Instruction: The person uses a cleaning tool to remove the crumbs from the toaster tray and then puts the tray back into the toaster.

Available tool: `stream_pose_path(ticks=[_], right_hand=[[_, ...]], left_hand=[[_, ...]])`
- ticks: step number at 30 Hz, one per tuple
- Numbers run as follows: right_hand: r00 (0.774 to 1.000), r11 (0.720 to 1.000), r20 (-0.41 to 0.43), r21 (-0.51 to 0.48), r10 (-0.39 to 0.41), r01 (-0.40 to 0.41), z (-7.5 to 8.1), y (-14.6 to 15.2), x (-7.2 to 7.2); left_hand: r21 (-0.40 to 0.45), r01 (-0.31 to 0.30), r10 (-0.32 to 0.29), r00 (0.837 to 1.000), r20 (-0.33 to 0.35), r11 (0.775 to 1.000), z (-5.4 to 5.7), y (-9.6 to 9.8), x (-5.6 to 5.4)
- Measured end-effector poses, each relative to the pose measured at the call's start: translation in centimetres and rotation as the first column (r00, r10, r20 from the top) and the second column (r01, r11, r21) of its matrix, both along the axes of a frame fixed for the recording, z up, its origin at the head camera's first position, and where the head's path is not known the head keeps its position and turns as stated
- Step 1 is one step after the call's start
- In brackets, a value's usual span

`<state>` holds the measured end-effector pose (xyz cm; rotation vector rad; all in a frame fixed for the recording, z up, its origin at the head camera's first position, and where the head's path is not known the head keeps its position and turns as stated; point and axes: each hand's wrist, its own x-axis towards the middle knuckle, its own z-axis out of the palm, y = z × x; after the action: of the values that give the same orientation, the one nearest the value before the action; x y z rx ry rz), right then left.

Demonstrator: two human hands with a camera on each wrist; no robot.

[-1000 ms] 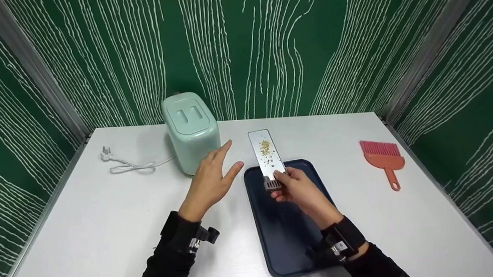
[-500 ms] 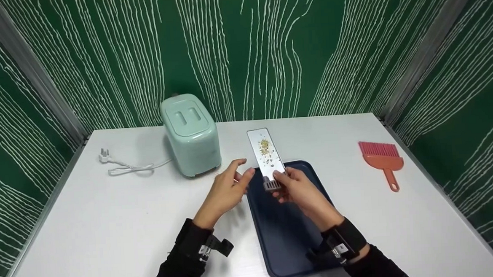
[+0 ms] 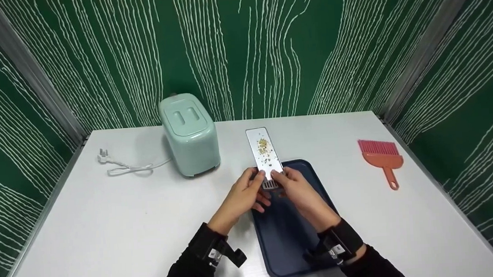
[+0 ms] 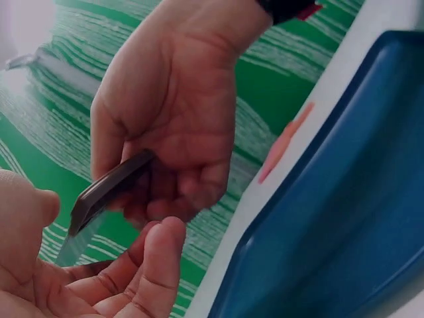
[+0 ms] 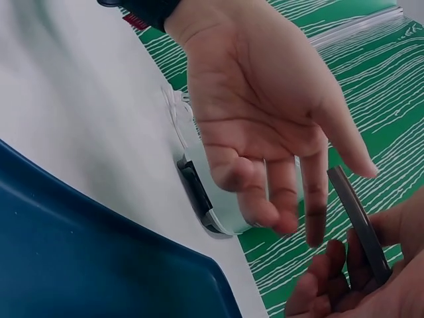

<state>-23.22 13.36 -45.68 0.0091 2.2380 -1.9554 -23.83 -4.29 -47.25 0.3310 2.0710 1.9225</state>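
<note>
My right hand [image 3: 304,196] holds a slim metal crumb tray [image 3: 255,135] by the right side of its slotted near end, thumb on top. Yellow and brown crumbs [image 3: 263,146] lie on its upper face. At the opposite side is my left hand [image 3: 236,200], its thumb at the tray's edge and the other fingers lower down. The right wrist view has the crumb tray [image 5: 361,228] edge-on between that hand's thumb and index finger, with slight gaps. Beneath both hands a dark blue serving tray [image 3: 290,246] lies on the table.
A mint-green toaster [image 3: 189,137] stands at the left back, its white cord and plug [image 3: 123,165] stretching further left. Over on the right lies an orange hand brush [image 3: 382,161] with pink bristles. Green panels with white streaks [image 3: 242,50] border the white table [image 3: 150,228].
My left hand has come down and right from beside the toaster to the crumb tray's left edge. My right hand has kept its hold almost in place.
</note>
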Motion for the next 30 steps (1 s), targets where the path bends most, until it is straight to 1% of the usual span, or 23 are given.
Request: stream_pose_path(ticks=[3, 8, 12, 18, 21, 24, 27, 30], right_hand=[[1.000, 0.999, -0.010, -0.041, -0.013, 0.013, -0.2, -0.3, 0.2], [0.999, 0.996, -0.012, -0.073, -0.046, 0.045, -0.5, -0.9, 0.5], [0.998, 0.995, -0.010, -0.084, -0.055, 0.054, -0.8, -1.4, 0.7], [1.000, 0.995, -0.018, -0.099, -0.010, 0.008, -1.4, -1.9, 0.9], [1.000, 0.994, -0.008, -0.106, -0.002, 0.001, -1.6, -2.1, 1.0], [1.000, 0.993, 0.009, -0.117, -0.019, 0.020, -1.8, -2.4, 1.1], [0.999, 0.990, 0.022, -0.140, -0.031, 0.034, -1.8, -2.4, 1.2], [0.999, 0.987, 0.028, -0.160, -0.026, 0.030, -1.8, -2.4, 1.4]], left_hand=[[0.066, -0.003, 0.000, 0.999, 0.034, 0.998, -0.2, 0.8, 0.3], [0.126, -0.036, 0.031, 0.999, 0.037, 0.991, -0.6, 2.0, 0.8], [0.140, -0.068, 0.067, 0.998, 0.014, 0.988, -0.9, 2.6, 1.0], [0.187, -0.113, 0.117, 0.993, -0.008, 0.976, -1.6, 3.1, 1.2], [0.206, -0.126, 0.130, 0.991, -0.009, 0.971, -1.8, 3.1, 1.2], [0.215, -0.132, 0.138, 0.990, -0.010, 0.968, -1.9, 3.2, 1.2], [0.215, -0.137, 0.143, 0.990, -0.009, 0.967, -1.9, 3.2, 1.2], [0.204, -0.139, 0.144, 0.990, -0.012, 0.969, -2.0, 3.2, 1.2]])
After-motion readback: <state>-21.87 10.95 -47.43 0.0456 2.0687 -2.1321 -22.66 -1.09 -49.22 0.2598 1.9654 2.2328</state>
